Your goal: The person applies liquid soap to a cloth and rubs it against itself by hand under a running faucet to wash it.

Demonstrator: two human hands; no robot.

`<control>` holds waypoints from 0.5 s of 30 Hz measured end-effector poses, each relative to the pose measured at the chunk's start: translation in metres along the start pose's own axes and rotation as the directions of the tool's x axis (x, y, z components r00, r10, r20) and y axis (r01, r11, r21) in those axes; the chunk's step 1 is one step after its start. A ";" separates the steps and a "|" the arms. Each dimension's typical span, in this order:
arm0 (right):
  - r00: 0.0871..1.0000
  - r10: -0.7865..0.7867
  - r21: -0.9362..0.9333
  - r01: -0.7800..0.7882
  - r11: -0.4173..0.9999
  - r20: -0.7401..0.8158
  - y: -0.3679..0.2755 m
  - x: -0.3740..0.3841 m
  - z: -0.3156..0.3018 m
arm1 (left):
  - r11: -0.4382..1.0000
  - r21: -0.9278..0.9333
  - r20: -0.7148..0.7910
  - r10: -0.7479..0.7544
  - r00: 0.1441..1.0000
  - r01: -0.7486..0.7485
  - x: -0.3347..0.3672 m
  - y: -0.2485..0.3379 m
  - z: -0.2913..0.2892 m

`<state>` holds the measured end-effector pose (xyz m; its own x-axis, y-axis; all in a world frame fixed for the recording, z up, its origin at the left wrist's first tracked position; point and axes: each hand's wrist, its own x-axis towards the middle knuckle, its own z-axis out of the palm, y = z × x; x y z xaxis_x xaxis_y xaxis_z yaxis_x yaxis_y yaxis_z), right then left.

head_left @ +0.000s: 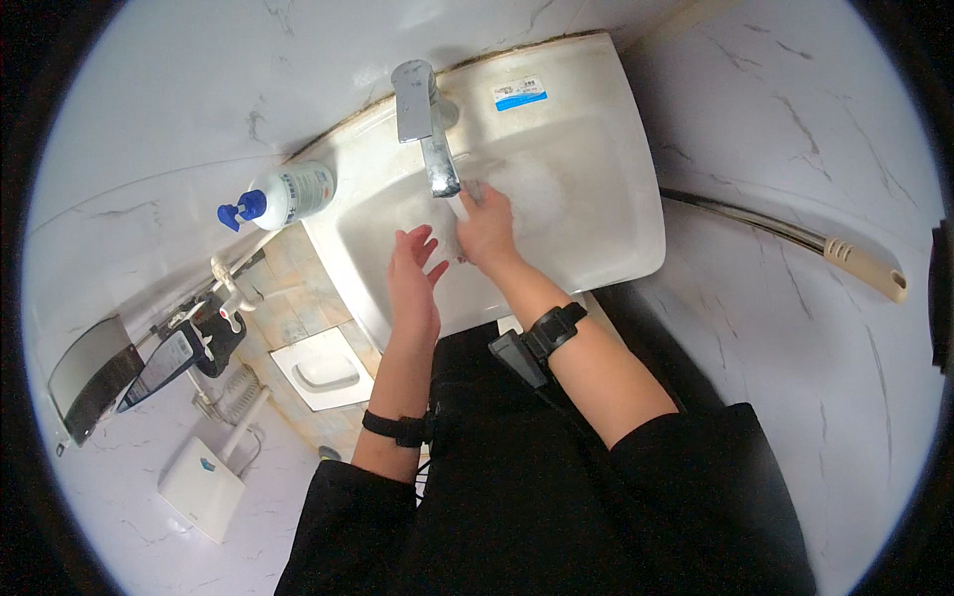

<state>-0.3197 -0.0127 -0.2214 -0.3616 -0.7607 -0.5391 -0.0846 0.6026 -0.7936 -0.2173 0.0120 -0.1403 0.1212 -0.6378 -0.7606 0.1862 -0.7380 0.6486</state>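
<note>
Beneath the chrome faucet (442, 169), my right hand (487, 230) is closed, its fingers curled in the running water (459, 208). Whether anything is inside it, I cannot make out. My left hand (410, 273) hovers just left of it over the front of the white washbasin (616, 228), palm turned toward the right hand. Its fingers are apart and bent, and it holds nothing. Whitish suds or splashed water (534, 192) lie in the bowl behind the right hand. Each forearm wears a black strap; the right one (552, 333) carries a small dark device.
A white pump bottle (303, 194) with a blue top is at the basin's left edge. Farther left are a squat toilet (323, 370), a wall tap (231, 295), a brush (238, 395) and a dustpan (202, 489). A pole with a beige handle (863, 268) leans along the right wall.
</note>
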 end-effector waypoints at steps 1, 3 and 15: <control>1.000 0.001 -0.001 -0.001 1.000 -0.002 0.007 -0.002 0.000 | 0.998 -0.052 0.004 -0.040 0.999 0.040 0.002 -0.002 0.002; 0.929 -0.370 -0.338 0.349 0.874 0.003 -0.009 -0.017 -0.002 | 0.994 -0.089 -0.002 -0.069 0.998 0.068 0.006 -0.011 0.003; 0.991 -0.134 0.036 0.134 0.990 -0.008 -0.025 -0.034 0.001 | 0.808 -0.482 0.282 -0.225 0.933 0.340 0.016 -0.007 0.032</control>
<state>-0.3041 -0.0022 -0.1839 -0.3547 -0.8326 -0.4254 -0.0989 0.4858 -0.8684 -0.2479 -0.0006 -0.1561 -0.2035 -0.4906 -0.8473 0.6612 -0.7071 0.2506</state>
